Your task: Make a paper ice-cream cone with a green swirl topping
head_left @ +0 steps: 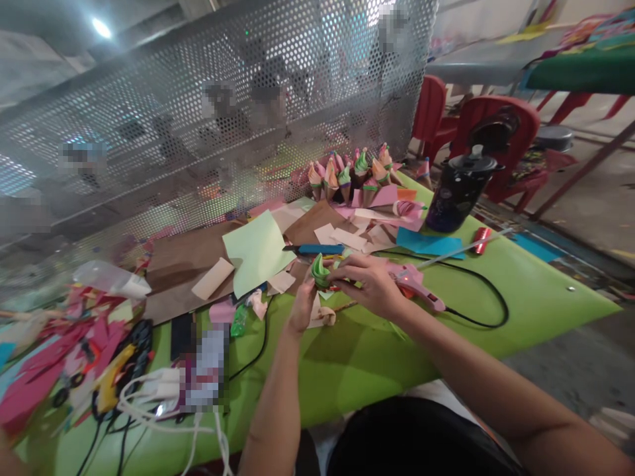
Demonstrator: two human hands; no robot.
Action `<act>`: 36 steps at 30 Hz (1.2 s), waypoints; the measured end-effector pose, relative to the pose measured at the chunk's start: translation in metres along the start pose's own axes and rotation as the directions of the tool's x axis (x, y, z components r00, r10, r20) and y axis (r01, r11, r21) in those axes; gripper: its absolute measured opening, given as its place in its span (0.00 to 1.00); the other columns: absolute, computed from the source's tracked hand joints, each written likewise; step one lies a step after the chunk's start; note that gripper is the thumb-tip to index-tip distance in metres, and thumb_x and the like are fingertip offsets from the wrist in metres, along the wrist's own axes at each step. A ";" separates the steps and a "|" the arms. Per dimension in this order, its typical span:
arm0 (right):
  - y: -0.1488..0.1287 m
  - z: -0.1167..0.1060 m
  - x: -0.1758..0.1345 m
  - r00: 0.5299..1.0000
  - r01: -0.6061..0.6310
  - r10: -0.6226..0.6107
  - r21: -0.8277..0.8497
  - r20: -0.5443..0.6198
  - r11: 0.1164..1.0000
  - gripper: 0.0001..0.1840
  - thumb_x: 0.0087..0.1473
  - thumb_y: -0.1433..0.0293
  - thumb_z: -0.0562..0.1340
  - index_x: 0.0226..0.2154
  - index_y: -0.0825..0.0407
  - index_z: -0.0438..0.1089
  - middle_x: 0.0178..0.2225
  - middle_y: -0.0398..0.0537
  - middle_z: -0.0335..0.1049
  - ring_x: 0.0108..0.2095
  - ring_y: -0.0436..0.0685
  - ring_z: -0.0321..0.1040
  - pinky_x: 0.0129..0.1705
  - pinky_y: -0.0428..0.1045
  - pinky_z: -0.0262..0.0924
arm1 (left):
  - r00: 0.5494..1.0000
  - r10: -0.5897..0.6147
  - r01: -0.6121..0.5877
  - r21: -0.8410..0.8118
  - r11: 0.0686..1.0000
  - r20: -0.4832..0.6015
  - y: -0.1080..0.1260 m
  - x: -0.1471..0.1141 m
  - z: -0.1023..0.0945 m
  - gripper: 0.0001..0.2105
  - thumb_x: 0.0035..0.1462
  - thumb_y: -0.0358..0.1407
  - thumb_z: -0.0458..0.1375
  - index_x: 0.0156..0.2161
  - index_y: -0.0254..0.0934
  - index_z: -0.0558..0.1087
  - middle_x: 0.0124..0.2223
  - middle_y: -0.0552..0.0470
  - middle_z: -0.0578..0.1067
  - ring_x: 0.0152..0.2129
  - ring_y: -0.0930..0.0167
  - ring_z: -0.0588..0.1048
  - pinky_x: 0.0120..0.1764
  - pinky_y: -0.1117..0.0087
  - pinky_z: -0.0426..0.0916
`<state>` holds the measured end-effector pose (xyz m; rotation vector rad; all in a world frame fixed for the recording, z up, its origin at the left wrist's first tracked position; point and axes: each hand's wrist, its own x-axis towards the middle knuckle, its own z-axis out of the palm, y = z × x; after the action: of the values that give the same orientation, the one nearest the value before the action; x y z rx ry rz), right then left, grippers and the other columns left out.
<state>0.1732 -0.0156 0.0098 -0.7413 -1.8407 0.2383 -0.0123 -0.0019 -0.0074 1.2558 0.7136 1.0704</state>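
Between my hands, above the green table (377, 370), is a small green paper swirl (320, 270), shaped like soft-serve ice cream. My left hand (301, 305) grips it from below and to the left, its fingers partly hidden. My right hand (370, 281) comes in from the right, fingertips pinched at the swirl's side; whether they hold a separate piece cannot be made out. Just right of that hand lies a pink hot glue gun (419, 284) with a black cord. A blue cutter (320, 249) rests behind the swirl, beside a light green paper sheet (258, 251).
Finished paper ice-cream cones (347, 175) stand together by the perforated metal screen (223, 99). A dark tumbler (459, 192) stands at the right back. Left are pink paper scraps (54, 363), a yellow glue gun (113, 380) and white cables (173, 426). Red chairs (501, 119) stand beyond.
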 end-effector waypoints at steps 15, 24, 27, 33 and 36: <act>0.003 -0.004 -0.001 0.996 0.007 -0.004 -0.029 0.086 1.000 0.08 0.62 0.75 0.62 0.36 0.49 0.78 0.36 0.49 0.77 0.38 0.56 0.77 0.40 0.49 0.70 | 0.994 -0.105 0.105 -0.017 0.994 -0.025 -0.001 0.001 -0.003 0.15 0.62 0.42 0.54 0.46 0.37 0.77 0.41 0.47 0.76 0.34 0.68 0.70 0.37 0.68 0.66; 0.006 -0.007 -0.002 0.986 0.016 0.001 -0.097 0.166 0.995 0.08 0.62 0.74 0.62 0.37 0.48 0.78 0.37 0.49 0.78 0.39 0.57 0.76 0.39 0.49 0.68 | 0.993 -0.117 0.117 0.020 0.993 0.030 -0.002 0.002 -0.002 0.16 0.62 0.43 0.52 0.46 0.35 0.76 0.39 0.46 0.74 0.32 0.69 0.66 0.37 0.68 0.63; 0.006 -0.007 -0.003 0.980 0.031 -0.003 -0.144 0.197 0.989 0.08 0.63 0.73 0.62 0.37 0.49 0.78 0.38 0.50 0.78 0.39 0.56 0.76 0.39 0.48 0.67 | 0.990 -0.135 0.135 0.006 0.991 0.026 0.003 0.000 0.001 0.18 0.62 0.43 0.52 0.48 0.34 0.76 0.39 0.47 0.74 0.31 0.70 0.66 0.36 0.68 0.62; 0.006 -0.007 -0.004 0.975 0.040 0.002 -0.182 0.223 0.983 0.09 0.64 0.74 0.60 0.37 0.50 0.77 0.39 0.51 0.76 0.35 0.55 0.73 0.36 0.48 0.63 | 0.986 -0.166 0.168 -0.079 0.983 0.031 0.006 0.001 0.006 0.17 0.62 0.43 0.52 0.45 0.32 0.76 0.36 0.47 0.74 0.28 0.70 0.64 0.33 0.68 0.60; 0.006 -0.009 -0.004 0.968 0.023 0.026 -0.192 0.248 0.981 0.10 0.63 0.74 0.60 0.38 0.49 0.77 0.40 0.51 0.76 0.35 0.55 0.72 0.35 0.48 0.62 | 0.984 -0.177 0.180 -0.112 0.977 0.033 0.004 0.003 0.007 0.16 0.62 0.42 0.51 0.43 0.33 0.77 0.34 0.47 0.72 0.28 0.69 0.64 0.33 0.67 0.60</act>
<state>0.1841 -0.0147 0.0067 -0.8790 -2.1244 0.1604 -0.0062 -0.0015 -0.0014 1.0827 0.7229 0.9345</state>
